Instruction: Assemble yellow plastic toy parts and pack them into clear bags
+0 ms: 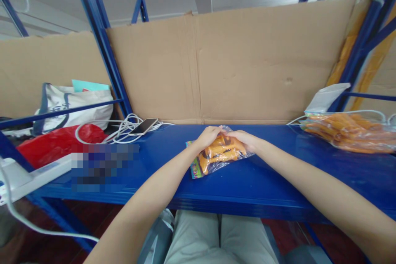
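Note:
A small clear plastic bag of orange pieces (218,154) with a coloured printed edge lies in the middle of the blue shelf (272,177). My left hand (208,136) grips its upper left end with the fingers curled over the plastic. From the other side, my right hand (246,139) pinches the bag's top end, and the two hands nearly touch. Part of the bag's far end is hidden under the fingers.
A bigger clear bag of orange pieces (349,132) lies at the right by a white packet (326,98). At left are a phone (144,126) on white cables (120,128), a red bag (58,142), a white tote (71,105), and a white power strip (27,175). Cardboard (247,66) backs the shelf.

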`<state>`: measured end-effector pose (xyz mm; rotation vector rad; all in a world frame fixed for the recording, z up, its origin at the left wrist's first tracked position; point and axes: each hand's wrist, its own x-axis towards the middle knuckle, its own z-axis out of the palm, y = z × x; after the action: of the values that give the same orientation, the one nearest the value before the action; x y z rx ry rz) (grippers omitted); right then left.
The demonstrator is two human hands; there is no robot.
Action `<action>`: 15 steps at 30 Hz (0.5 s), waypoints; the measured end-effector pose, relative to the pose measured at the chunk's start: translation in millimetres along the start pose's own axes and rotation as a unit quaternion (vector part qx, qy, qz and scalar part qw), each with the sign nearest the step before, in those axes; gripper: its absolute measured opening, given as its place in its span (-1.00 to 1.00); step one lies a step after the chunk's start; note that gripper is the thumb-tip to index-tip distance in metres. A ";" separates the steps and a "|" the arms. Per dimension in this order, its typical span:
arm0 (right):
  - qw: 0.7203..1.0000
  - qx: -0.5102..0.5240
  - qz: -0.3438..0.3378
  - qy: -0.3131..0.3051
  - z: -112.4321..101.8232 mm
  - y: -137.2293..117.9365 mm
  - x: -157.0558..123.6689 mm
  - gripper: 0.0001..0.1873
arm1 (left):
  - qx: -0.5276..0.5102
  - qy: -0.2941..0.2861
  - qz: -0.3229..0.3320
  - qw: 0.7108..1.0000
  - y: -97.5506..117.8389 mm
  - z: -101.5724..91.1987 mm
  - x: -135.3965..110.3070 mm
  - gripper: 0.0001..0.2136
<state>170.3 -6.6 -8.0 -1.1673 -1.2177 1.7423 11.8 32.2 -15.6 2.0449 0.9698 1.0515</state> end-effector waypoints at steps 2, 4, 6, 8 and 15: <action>1.000 0.000 0.002 0.010 2.5 -0.1 -1.5 -0.79 | 0.001 -0.004 -0.002 1.000 -0.7 0.4 0.1 -0.62; 1.000 0.006 0.002 0.013 3.0 0.7 -1.3 -0.83 | 0.002 -0.013 -0.006 1.000 -0.1 0.5 -0.4 -0.61; 1.000 0.010 0.004 0.018 1.5 2.3 0.5 -0.88 | 0.011 -0.020 -0.011 1.000 2.1 0.4 -1.4 -0.59; 1.000 0.010 0.005 0.025 -0.9 4.3 3.3 -0.93 | 0.032 -0.021 -0.015 0.999 5.6 0.1 -2.8 -0.57; 0.999 0.011 -0.018 0.043 -4.4 7.9 9.3 -0.91 | 0.100 0.010 -0.021 0.995 14.5 -1.5 -6.0 -0.52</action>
<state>170.8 0.6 -18.7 -1.1878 -1.1598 1.6575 12.7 19.9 -5.8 2.1660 1.1646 0.9888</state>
